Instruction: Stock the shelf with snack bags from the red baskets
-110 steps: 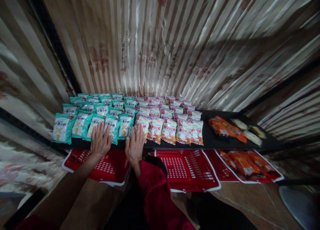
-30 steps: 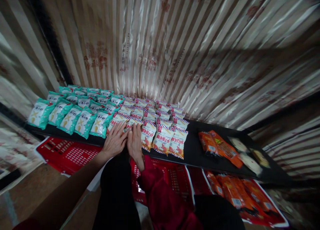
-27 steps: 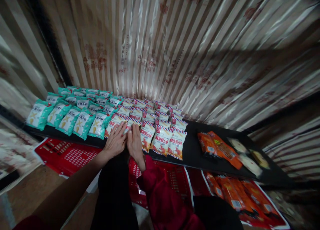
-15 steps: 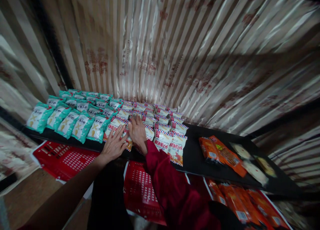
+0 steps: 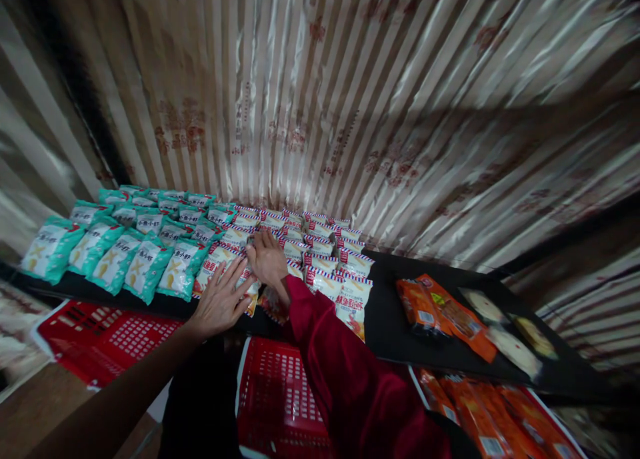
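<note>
Rows of white snack bags with striped red-and-blue top edges lie overlapping on the black shelf. My left hand rests with its fingers stretched out on a front bag at the left end of these rows. Just right of it, my right hand, below a dark red sleeve, reaches over the bags with its fingers forward and pressing down among them. Its palm and the bag part beneath it are hidden. Left of my hands, teal-and-white snack bags stand in several leaning rows.
Orange food packets and pale round packs lie at the shelf's right. Below the front edge are red baskets, one at right holding more orange packets. A striped foil-like curtain hangs behind.
The view has shifted slightly, so the bags sit lower and further left. Both hands stay on the white bags, with the right hand a little nearer the left one.
</note>
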Available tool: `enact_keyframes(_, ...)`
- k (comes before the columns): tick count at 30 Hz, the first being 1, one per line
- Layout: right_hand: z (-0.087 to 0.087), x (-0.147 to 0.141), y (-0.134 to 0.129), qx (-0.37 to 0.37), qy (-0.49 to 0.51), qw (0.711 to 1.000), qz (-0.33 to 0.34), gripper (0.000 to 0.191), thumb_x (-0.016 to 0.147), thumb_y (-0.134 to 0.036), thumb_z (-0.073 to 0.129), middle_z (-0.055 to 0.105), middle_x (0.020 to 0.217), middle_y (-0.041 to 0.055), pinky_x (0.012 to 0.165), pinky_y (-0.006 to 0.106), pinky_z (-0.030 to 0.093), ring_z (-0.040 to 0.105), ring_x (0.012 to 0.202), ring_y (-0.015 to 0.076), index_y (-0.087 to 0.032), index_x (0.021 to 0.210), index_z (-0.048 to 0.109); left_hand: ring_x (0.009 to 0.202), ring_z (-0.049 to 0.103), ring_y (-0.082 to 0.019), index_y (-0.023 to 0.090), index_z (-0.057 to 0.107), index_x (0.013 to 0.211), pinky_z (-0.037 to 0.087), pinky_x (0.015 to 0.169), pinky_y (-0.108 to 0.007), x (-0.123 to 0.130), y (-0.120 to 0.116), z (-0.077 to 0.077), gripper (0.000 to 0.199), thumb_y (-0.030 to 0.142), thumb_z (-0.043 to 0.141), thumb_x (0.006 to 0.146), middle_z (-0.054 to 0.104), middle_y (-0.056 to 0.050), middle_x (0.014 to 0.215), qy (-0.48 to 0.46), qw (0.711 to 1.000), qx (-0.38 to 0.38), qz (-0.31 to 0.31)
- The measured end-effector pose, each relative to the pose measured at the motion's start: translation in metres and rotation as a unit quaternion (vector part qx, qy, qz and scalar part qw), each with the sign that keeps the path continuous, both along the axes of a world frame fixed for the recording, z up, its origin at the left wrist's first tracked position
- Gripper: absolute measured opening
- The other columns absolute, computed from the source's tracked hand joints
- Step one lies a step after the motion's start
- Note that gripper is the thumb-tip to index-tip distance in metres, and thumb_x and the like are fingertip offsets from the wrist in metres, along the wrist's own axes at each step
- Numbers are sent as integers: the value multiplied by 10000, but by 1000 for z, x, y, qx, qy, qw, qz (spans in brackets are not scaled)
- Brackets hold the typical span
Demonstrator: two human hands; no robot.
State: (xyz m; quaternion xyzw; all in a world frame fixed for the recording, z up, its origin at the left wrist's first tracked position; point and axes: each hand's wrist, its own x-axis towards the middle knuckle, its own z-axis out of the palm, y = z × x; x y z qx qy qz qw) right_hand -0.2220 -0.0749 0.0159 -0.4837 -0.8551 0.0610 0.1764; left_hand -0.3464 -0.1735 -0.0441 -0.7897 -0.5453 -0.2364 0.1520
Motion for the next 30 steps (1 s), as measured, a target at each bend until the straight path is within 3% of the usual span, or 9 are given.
enact_keyframes(3, 18, 20, 7, -12, -34, 999, -24, 556, 974, -403, 262, 331, 1491, 187, 1124, 433, 216, 231, 1412, 286, -59, 1391, 391, 1417, 214, -260, 182, 494, 1337, 196, 1151, -474, 10, 20, 17, 459, 339, 404, 915, 345, -115, 1491, -3, 1000, 6, 22)
enact_keyframes(7, 32, 46, 19, -41, -78, 996, -27, 556, 979, -426, 233, 405, 1451, 178, 1115, 447, 210, 311, 1375, 281, -80, 1375, 414, 1400, 260, -265, 127, 538, 1282, 174, 1154, -495, 28, 59, 36, 434, 296, 360, 924, 407, -136, 1452, 12, 1000, -3, 18)
enact_keyframes(13, 32, 63, 42, -129, -65, 990, -8, 560, 980, -470, 157, 396, 1472, 110, 1114, 501, 172, 284, 1389, 269, -166, 1372, 417, 1365, 338, -256, 97, 545, 1267, 132, 1152, -516, 35, 104, 42, 464, 333, 330, 931, 478, -156, 1394, 48, 997, -59, 16)
enact_keyframes(16, 29, 60, 51, -151, -50, 987, 15, 548, 980, -476, 140, 424, 1456, 84, 1106, 538, 161, 291, 1384, 262, -204, 1346, 444, 1365, 340, -249, 111, 571, 1239, 118, 1152, -515, 30, 111, 41, 472, 356, 302, 940, 461, -143, 1409, 70, 994, -77, 21)
enact_keyframes(22, 23, 56, 58, -126, -43, 989, 57, 523, 985, -446, 161, 507, 1386, 85, 1088, 560, 191, 303, 1367, 281, -188, 1284, 505, 1368, 335, -241, 109, 559, 1259, 108, 1156, -493, 26, 111, 39, 487, 362, 283, 948, 488, -133, 1389, 73, 993, -89, 28)
enact_keyframes(27, 21, 61, 72, -116, 16, 990, 75, 578, 988, -435, 124, 528, 1363, 112, 1103, 360, 272, 413, 1312, 198, -134, 1288, 515, 1379, 312, -253, 107, 543, 1281, 116, 1152, -508, 26, 112, 42, 503, 372, 278, 946, 443, -139, 1421, 65, 992, -97, 39)
enact_keyframes(30, 24, 62, 81, -135, 74, 986, 62, 661, 974, -481, 47, 530, 1368, 94, 1071, 301, 331, 450, 1296, 169, -145, 1315, 503, 1400, 264, -247, 144, 526, 1303, 114, 1149, -515, 27, 119, 45, 486, 363, 292, 938, 400, -127, 1450, 55, 994, -85, 36)
